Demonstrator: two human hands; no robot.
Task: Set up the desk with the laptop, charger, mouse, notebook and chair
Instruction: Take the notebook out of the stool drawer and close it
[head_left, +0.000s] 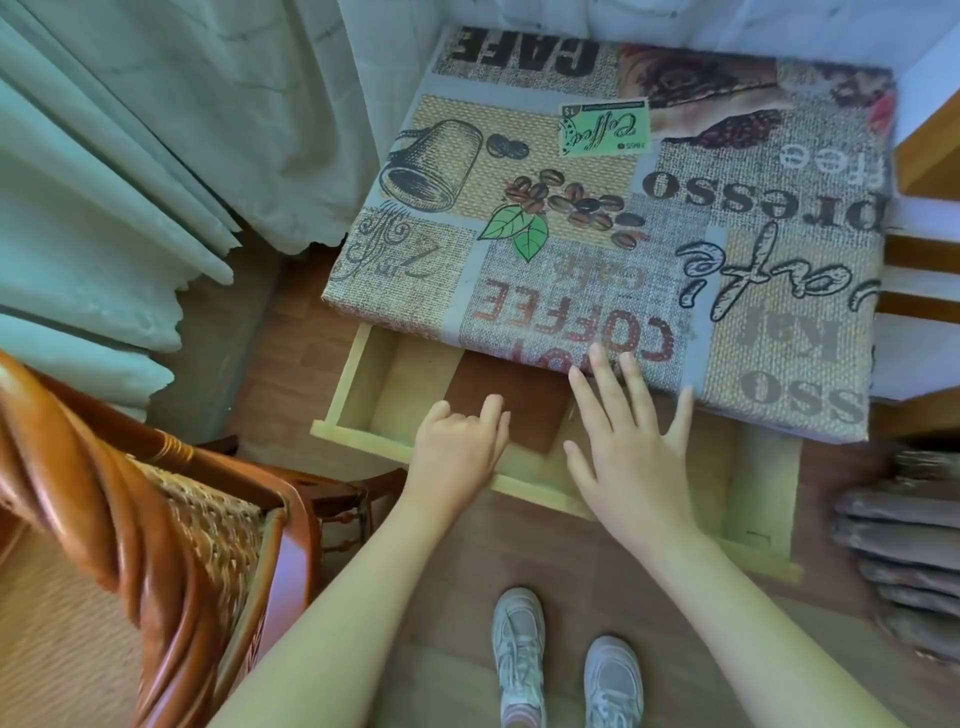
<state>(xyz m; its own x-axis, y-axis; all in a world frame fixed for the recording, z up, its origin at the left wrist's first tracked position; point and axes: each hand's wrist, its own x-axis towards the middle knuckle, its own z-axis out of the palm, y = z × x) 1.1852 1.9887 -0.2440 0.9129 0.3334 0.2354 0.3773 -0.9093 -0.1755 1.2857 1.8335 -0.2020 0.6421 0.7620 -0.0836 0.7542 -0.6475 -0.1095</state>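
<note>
Curtains (119, 171) hang down the upper left of the frame, pale and pleated; below them, at lower left, the chair (171, 525) stands with its woven seat and brown wooden frame, turned at an angle, well apart from the desk. The drawer (358, 379) of pale wood is pulled out at centre frame, its long axis running from left to lower right along the desk's near edge. Inside it, toward the left half, lies the notebook (511, 400), a brown flat cover partly under the desk's edge; its long axis appears to run from lower frame toward upper frame, though the far end is hidden. The left hand (460, 447) rests over the drawer's front wall, fingers curled, fingertips touching the notebook's near left part; whether it grips cannot be told. The right hand (631, 452) hovers just right of the notebook, fingers straight and spread wide, holding nothing, its tips over the desk's near edge. The desk (779, 270) fills the upper right, covered by a coffee-print cloth. Two pale shoes (566, 665) stand on the wooden floor at bottom centre; a brown ribbed object (904, 561), blurred, sits at right edge.
</note>
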